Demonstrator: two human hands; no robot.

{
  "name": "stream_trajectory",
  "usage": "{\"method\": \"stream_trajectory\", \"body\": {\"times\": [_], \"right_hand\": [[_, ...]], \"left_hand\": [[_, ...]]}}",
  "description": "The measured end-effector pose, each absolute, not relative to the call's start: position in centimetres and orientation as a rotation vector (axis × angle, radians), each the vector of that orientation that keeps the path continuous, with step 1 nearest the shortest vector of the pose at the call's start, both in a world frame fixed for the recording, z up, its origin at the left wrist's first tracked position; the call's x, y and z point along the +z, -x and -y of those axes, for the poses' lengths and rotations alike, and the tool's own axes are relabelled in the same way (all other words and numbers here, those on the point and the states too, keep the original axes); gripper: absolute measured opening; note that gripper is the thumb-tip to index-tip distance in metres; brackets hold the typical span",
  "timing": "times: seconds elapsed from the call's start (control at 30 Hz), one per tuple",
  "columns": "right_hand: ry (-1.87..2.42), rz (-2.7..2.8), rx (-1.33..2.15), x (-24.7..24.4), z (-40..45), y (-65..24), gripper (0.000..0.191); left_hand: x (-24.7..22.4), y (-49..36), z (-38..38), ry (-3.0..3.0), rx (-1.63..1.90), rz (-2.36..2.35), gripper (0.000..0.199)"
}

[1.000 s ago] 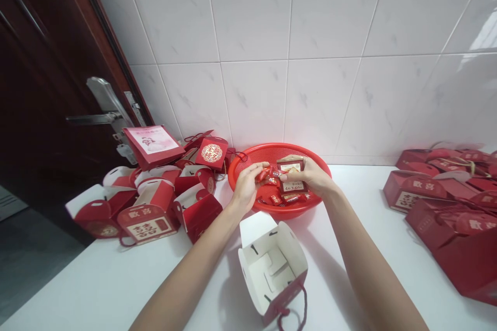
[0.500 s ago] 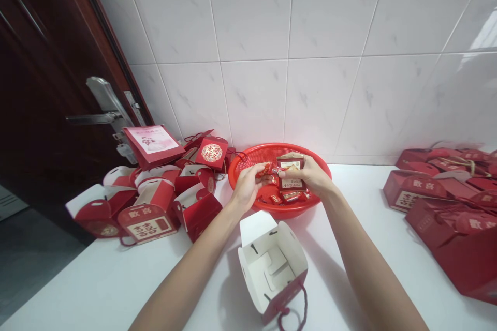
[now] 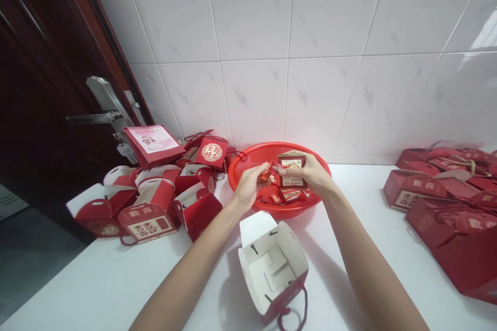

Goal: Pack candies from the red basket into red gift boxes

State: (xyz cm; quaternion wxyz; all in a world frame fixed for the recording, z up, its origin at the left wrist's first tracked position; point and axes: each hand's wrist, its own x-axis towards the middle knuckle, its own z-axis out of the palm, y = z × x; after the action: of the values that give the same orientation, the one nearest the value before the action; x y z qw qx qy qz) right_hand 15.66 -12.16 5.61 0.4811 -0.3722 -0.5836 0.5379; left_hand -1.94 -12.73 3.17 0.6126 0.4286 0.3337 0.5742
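Over a red plastic basket (image 3: 248, 158), my left hand (image 3: 249, 184) is closed on small red-wrapped candies (image 3: 267, 170). My right hand (image 3: 312, 173) grips a brown and cream snack packet (image 3: 292, 181), its fingertips touching the candies at the packet's left edge. More red-wrapped sweets (image 3: 290, 195) lie in the basket below the hands. In front of the basket stands an open box (image 3: 274, 269), white inside and red outside, with a dark red cord hanging at its right; nothing lies inside it.
Open red boxes (image 3: 149, 212) crowd the left of the white table (image 3: 209, 289), with a pink-labelled box (image 3: 155, 144) on top. More red boxes (image 3: 446, 207) stand at the right. A tiled wall (image 3: 326, 88) rises behind; a dark door (image 3: 46, 62) is at the left.
Both hands have shifted only slightly over the basket, and the candies between them have turned a little. The open box and the other boxes have stayed in place.
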Motion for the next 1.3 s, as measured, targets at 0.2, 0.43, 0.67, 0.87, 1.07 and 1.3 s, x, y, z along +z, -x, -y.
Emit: {"method": "stream_trajectory", "body": {"times": [0.2,0.43,0.67,0.87,1.07,1.3], "right_hand": [[0.937,1.492,1.327,5.9,12.5,-15.6,0.046],[0.969,1.554,1.254,6.2,12.8,-15.2,0.044],[0.967,1.534,1.276,6.0,12.6,-15.1,0.041],[0.975,1.341,1.332,5.1,11.7,-15.4,0.024],[1.071,1.337,1.139,4.1,10.8,-15.9,0.018],[1.011,1.573,1.175,4.2,11.2,-15.3,0.024]], "left_hand": [[2.7,2.0,12.4,-1.034,1.364,-0.744,0.026],[2.8,2.0,12.5,-1.02,1.278,-0.737,0.027],[2.8,1.9,12.6,-1.17,1.256,-0.755,0.033],[2.4,2.0,12.2,-1.025,1.33,-0.76,0.029],[2.8,1.9,12.4,-0.952,1.385,-0.779,0.023],[3.0,1.8,12.5,-0.921,1.391,-0.758,0.021]]}}
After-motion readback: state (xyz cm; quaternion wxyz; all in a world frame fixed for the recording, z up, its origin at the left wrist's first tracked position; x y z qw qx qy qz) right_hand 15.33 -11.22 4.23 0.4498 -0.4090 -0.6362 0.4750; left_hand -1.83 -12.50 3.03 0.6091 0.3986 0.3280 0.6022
